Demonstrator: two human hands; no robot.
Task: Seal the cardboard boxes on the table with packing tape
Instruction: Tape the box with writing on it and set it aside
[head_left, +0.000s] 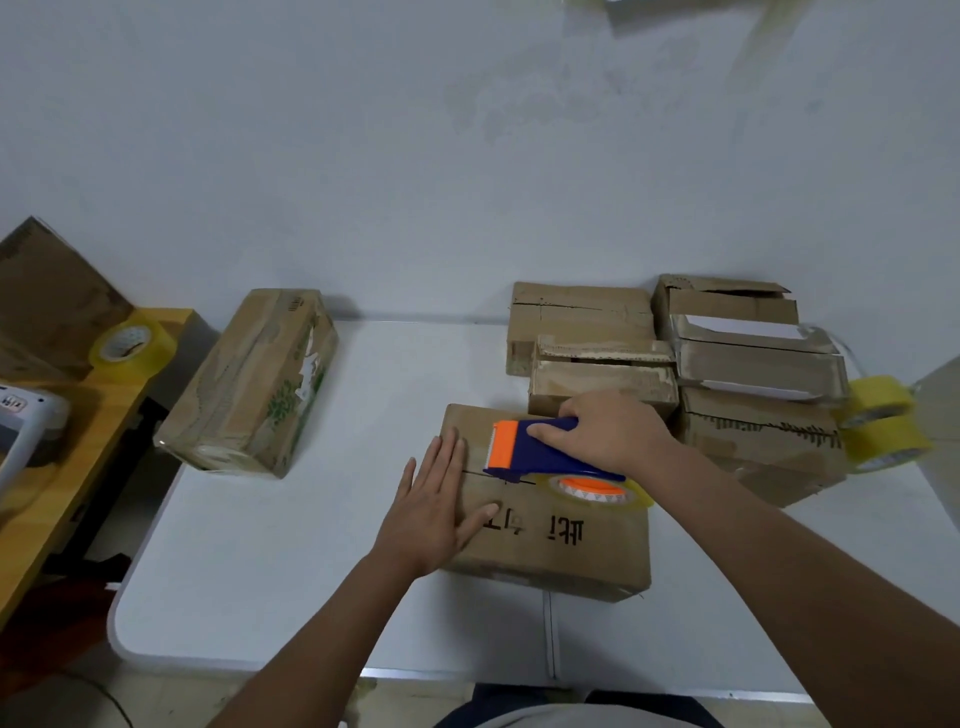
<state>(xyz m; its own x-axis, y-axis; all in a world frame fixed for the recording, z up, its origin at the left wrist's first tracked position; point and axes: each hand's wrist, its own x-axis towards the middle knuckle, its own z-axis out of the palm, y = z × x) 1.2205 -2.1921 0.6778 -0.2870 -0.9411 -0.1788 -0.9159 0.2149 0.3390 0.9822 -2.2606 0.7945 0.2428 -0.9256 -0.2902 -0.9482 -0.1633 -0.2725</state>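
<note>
A flat cardboard box (561, 551) with black printed characters lies in the middle of the white table (291, 571). My left hand (436, 509) rests flat on the box's left end, fingers straight. My right hand (608, 431) grips the handle of a blue and orange tape dispenser (524, 447), which sits on the box top over its centre seam. The dispenser's roll of clear tape (597, 491) lies just below my right wrist.
A taped box (249, 384) stands at the table's back left. Several worn boxes (675, 374) are stacked at the back right, with two yellow tape rolls (883, 421) beside them. Another tape roll (130, 345) sits on a wooden bench (78, 457) at the left.
</note>
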